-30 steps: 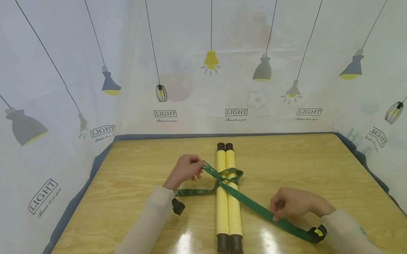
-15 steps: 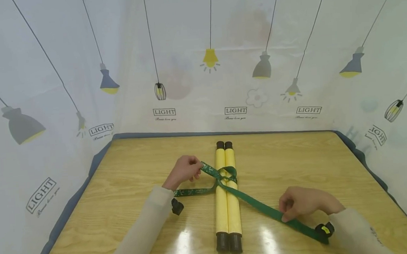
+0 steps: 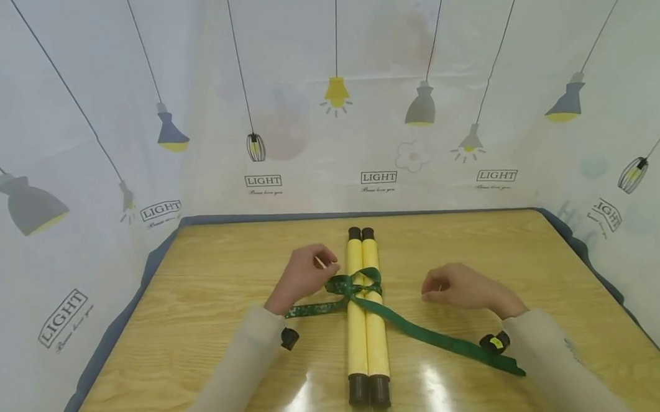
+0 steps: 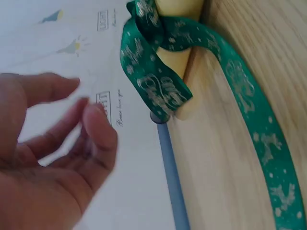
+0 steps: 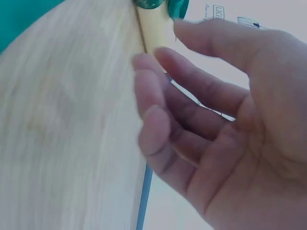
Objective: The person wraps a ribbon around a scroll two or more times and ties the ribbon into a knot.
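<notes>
Two yellow rods [image 3: 367,338] with dark end caps lie side by side on the wooden table. A green ribbon [image 3: 426,335] with white print is wound round their middle in a bow-like knot [image 3: 353,285]. One long tail runs to the lower right, another goes left. My left hand [image 3: 306,270] is just left of the knot, fingers loosely bent and holding nothing; in the left wrist view a short ribbon end [image 4: 163,93] hangs apart from the fingertips. My right hand [image 3: 469,288], right of the rods, is above the ribbon tail with relaxed, bare fingers [image 5: 153,129].
The wooden table [image 3: 226,249] has a blue-grey edge along its back and sides. White sheets printed with lamps [image 3: 421,105] stand round it. A dark strap device [image 3: 494,342] is on the right wrist and another [image 3: 289,338] on the left.
Both hands have let go of the ribbon. The right hand has moved up and left; its tail lies slacker. The short left end has dropped beside the knot, and the left fingers have spread.
</notes>
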### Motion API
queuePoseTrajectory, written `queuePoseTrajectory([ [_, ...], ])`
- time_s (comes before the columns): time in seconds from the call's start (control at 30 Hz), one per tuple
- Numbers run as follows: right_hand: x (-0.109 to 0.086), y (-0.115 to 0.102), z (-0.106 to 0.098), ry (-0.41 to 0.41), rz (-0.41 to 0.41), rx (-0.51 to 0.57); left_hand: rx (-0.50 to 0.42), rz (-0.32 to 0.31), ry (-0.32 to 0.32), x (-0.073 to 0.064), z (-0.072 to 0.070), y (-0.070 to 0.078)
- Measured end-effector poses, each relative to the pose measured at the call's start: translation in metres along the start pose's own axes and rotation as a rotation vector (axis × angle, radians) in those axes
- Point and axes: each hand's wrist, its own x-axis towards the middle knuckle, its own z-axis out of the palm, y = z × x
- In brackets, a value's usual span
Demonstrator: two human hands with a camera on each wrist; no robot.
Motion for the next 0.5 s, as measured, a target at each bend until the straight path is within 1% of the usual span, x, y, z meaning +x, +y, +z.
queuePoseTrajectory([
  [0.03, 0.004, -0.003, 0.0, 0.027, -0.003, -0.006, 0.01, 0.058, -0.019, 0.0, 0.002, 0.004],
  [0.1, 0.013, -0.008, 0.0, 0.075, -0.013, -0.019, 0.03, 0.154, -0.081, -0.001, 0.006, 0.01],
  [0.17, 0.023, -0.014, 0.002, 0.121, -0.024, -0.03, 0.052, 0.227, -0.156, -0.002, 0.01, 0.014],
  [0.2, 0.028, -0.018, 0.003, 0.144, -0.028, -0.035, 0.068, 0.252, -0.194, -0.002, 0.012, 0.016],
  [0.27, 0.037, -0.024, 0.005, 0.18, -0.038, -0.034, 0.097, 0.276, -0.264, -0.003, 0.015, 0.018],
  [0.33, 0.046, -0.03, 0.008, 0.205, -0.044, -0.025, 0.137, 0.304, -0.316, -0.002, 0.016, 0.019],
  [0.4, 0.055, -0.035, 0.012, 0.22, -0.046, -0.014, 0.185, 0.329, -0.351, -0.001, 0.019, 0.019],
  [0.5, 0.067, -0.039, 0.017, 0.225, -0.053, -0.021, 0.244, 0.361, -0.376, 0.0, 0.023, 0.019],
])
